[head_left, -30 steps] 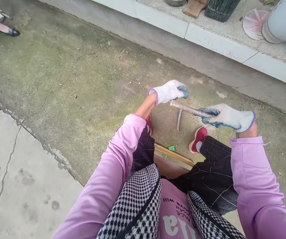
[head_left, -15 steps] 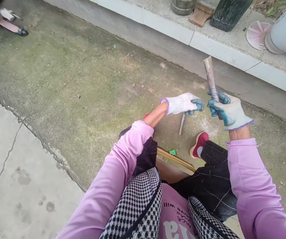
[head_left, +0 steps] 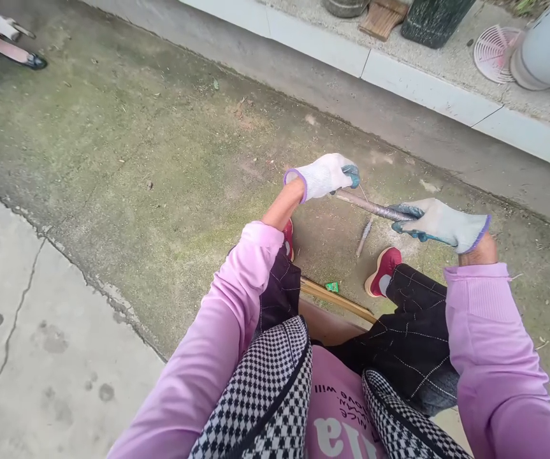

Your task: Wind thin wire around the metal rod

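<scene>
In the head view, my right hand, in a white glove with blue-coated fingers, is closed around a wooden stick wrapped with silvery wire. The stick lies almost level, its bare end pointing left. My left hand, gloved alike, is closed at that bare end. From its fingertips a thin strand of the wire runs down to the stick; whether the fingers also touch the wood is hidden. Below, between my feet, is a shorter stick with silvery winding at its upper end.
A small green packet lies on the mossy concrete near a wooden bar by my legs. Along the back runs a tiled ledge with a dark container, a pink round rack and a white bucket. Another person's foot shows far left.
The stick has swung from upright to nearly level, its bare end now toward my left hand. My left hand has moved left and up; my right hand has turned and lowered slightly.
</scene>
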The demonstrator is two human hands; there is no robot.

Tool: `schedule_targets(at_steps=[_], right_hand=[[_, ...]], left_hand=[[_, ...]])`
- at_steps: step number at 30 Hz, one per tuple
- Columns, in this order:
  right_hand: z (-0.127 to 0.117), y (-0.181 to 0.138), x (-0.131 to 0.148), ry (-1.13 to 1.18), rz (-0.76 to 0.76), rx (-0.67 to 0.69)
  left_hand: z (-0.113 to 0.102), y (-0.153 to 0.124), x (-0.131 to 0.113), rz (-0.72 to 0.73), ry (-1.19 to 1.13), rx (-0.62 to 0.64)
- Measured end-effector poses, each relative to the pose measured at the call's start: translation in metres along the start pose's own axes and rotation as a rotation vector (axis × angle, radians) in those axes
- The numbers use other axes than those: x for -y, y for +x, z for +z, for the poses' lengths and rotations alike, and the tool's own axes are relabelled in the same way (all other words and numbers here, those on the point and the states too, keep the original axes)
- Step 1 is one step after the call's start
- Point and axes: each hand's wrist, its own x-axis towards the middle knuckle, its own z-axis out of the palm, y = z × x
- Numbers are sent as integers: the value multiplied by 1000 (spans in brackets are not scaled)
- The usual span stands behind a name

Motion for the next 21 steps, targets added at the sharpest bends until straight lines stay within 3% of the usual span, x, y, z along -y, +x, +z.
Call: schedule_targets(at_steps=[6,13,18,21], right_hand=[[-9,-28,9,304,21,76],[10,-21,37,683,-206,-136],[10,-3,43,667,-140,-362],[13,17,37,314,-4,-514]], left_hand=[[10,4,-14,47,-287,45],[56,4,-28,13,-336,102],[56,9,-16,159,-212,104],[49,8,-10,189,-31,94]])
